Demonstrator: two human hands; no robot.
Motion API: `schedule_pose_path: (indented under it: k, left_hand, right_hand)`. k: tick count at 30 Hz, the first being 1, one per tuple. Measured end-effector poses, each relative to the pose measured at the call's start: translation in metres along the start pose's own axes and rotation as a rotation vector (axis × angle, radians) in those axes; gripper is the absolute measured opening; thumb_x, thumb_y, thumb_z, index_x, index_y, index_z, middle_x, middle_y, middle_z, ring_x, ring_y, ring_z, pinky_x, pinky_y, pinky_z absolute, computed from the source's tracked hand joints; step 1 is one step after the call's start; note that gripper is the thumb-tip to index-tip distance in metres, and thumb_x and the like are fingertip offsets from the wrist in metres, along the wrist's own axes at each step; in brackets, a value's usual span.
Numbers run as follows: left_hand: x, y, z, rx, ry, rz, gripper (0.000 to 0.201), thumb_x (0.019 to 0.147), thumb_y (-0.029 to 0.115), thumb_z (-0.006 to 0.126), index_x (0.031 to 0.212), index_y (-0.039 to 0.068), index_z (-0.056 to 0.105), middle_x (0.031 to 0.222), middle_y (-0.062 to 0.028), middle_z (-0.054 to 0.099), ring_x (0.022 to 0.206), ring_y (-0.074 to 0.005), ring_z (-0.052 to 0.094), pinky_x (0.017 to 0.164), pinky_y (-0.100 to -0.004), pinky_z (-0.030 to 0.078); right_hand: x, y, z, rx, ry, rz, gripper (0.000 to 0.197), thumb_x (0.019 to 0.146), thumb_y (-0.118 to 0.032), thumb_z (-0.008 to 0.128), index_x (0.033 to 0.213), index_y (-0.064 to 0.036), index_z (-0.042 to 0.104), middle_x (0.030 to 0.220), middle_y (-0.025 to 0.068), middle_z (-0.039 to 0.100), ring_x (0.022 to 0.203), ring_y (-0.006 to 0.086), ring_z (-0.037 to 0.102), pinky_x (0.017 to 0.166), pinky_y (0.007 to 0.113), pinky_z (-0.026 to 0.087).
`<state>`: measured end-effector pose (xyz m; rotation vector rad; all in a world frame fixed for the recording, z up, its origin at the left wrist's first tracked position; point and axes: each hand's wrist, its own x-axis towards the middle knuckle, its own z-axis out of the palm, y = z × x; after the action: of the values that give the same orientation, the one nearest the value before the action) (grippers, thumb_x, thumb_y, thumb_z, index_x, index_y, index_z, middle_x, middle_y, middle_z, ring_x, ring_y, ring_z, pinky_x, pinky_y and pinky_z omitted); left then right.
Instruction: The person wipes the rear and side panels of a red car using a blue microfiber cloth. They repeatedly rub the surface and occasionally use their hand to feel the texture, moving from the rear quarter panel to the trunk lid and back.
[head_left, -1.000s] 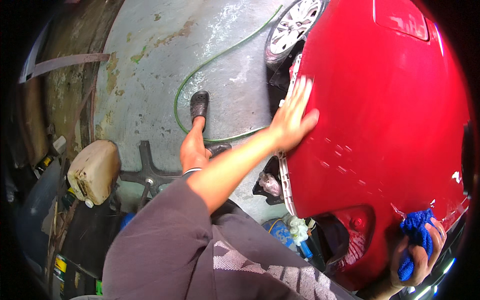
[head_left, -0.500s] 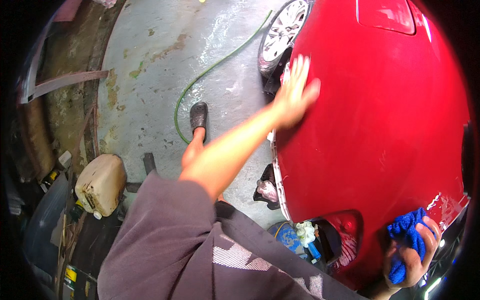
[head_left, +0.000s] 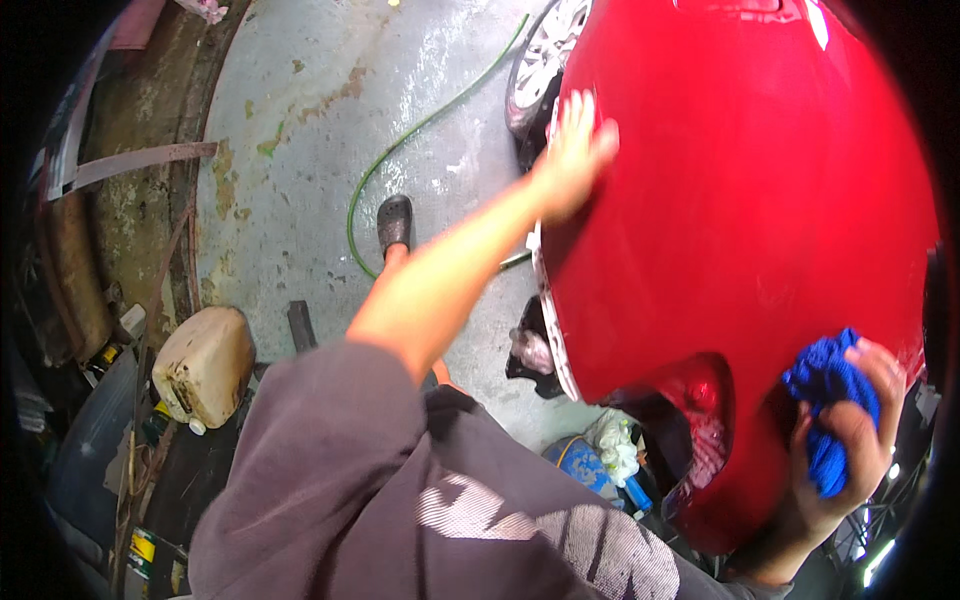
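A glossy red car body (head_left: 720, 200) fills the right side, its rear corner towards me. My left hand (head_left: 575, 160) lies with fingers stretched out on the panel near the wheel, holding nothing. At the lower right, my right hand (head_left: 865, 430) grips a crumpled blue cloth (head_left: 835, 385) close against the red paint. Between my body and the right hand is a curved opening (head_left: 700, 430) in the bodywork, with red painted metal inside. Along the panel's lower edge runs a white strip (head_left: 548, 310).
A silver car wheel (head_left: 545, 60) stands beyond my left hand. A green hose (head_left: 430, 115) curves over the grey floor (head_left: 310, 180). At left sits a dirty cream jerrycan (head_left: 207, 365) among clutter. A blue container (head_left: 580, 463) and a white plastic bag (head_left: 612, 445) lie below the car's corner.
My right hand with the blue cloth has moved up and slightly right over the car. The left hand has shifted slightly left and up. The view has shifted a little as well.
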<state>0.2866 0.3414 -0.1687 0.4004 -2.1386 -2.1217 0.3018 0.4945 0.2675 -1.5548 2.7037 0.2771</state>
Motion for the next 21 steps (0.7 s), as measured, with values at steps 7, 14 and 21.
schedule_pose_path:
  k: [7, 14, 21]
  left_hand:
    - [-0.202, 0.075, 0.057, 0.006, 0.020, -0.058, 0.083, 0.116, 0.050, 0.028, 0.169, -0.010, 0.008, 0.177, -0.0355, 0.003, 0.168, -0.0437, 0.000, 0.135, -0.0526, 0.005]
    - [-0.176, 0.035, 0.041, -0.054, 0.117, -0.192, 0.082, 0.117, 0.051, 0.028, 0.169, -0.010, 0.012, 0.177, -0.0337, 0.007, 0.167, -0.0424, 0.005, 0.136, -0.0481, 0.006]
    - [-0.254, 0.114, 0.054, -0.041, -0.085, -0.219, 0.089, 0.116, 0.055, 0.031, 0.169, -0.011, 0.003, 0.176, -0.0381, 0.000, 0.167, -0.0460, -0.001, 0.135, -0.0525, 0.004]
  right_hand:
    - [-0.011, 0.012, 0.005, 0.104, -0.012, 0.009, 0.027, 0.071, 0.007, 0.078, 0.086, -0.0041, 0.059, 0.124, 0.0245, 0.068, 0.118, 0.0429, 0.068, 0.104, 0.053, 0.052]
    - [0.002, 0.010, 0.008, 0.120, 0.040, -0.075, 0.027, 0.071, 0.010, 0.077, 0.089, -0.0029, 0.061, 0.123, 0.0218, 0.067, 0.112, 0.0385, 0.069, 0.099, 0.046, 0.055]
    - [-0.013, 0.009, 0.005, 0.121, 0.022, 0.007, 0.027, 0.073, 0.010, 0.077, 0.092, -0.0030, 0.063, 0.124, 0.0206, 0.067, 0.110, 0.0373, 0.071, 0.097, 0.044, 0.055]
